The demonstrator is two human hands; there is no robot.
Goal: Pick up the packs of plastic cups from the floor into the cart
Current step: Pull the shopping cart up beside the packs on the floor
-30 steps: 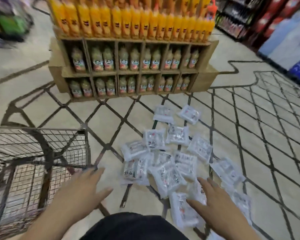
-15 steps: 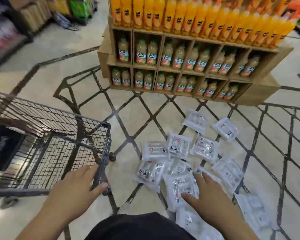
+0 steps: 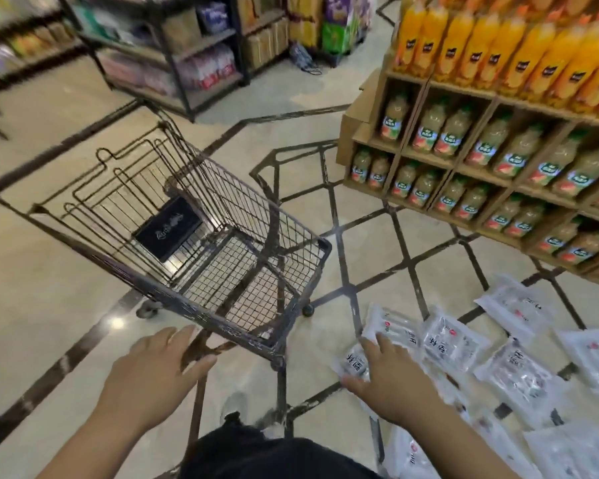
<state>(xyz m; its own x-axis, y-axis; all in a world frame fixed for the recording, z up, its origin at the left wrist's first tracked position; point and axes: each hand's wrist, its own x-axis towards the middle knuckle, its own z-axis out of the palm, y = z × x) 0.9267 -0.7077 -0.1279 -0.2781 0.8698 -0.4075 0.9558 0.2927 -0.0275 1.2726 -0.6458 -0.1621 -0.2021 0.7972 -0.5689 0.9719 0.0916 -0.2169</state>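
While both hands [image 3: 159, 371] spread empty, cup packs [image 3: 453, 344] litter beige tiled floor [image 3: 49, 326], wire cart [image 3: 222, 271] beside.

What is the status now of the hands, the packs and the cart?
Left hand open at the cart rim, holding nothing. Right hand open, fingers spread on the packs. All packs on the floor. Nothing in the way.

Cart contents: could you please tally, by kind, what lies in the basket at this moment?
Box: 1
Packs: 0 inside; those that show lie on the floor
Total in the cart: 1
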